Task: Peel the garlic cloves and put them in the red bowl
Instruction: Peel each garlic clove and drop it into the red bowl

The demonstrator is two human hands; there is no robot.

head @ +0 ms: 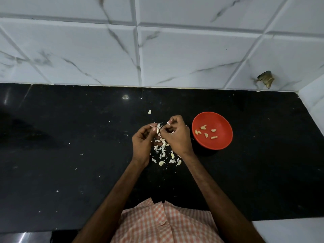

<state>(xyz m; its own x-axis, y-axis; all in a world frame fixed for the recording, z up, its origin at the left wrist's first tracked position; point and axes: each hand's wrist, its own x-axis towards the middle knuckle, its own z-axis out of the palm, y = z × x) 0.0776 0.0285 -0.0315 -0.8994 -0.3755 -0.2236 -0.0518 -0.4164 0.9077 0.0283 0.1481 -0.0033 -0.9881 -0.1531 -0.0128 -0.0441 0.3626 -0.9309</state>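
L hand [142, 142] pinches clove [157, 130] thumb-to-finger. R hand [177, 135] fingers curled, nipping its skin [170, 132]. Both over peel heap [163, 151], mid counter [87, 137]. Bowl [219, 120] just R of hands, toward counter's R end, w/ 6 peeled cloves [206, 135] inside. Risk: slick clove pops from pinch into heap; loose skin sticks to fingers, rides into bowl.

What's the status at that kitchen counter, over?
Left hand pinches small pale garlic clove, right hand picks at its skin. Round red bowl holds several peeled cloves. Papery white peels litter black counter; path to bowl open.
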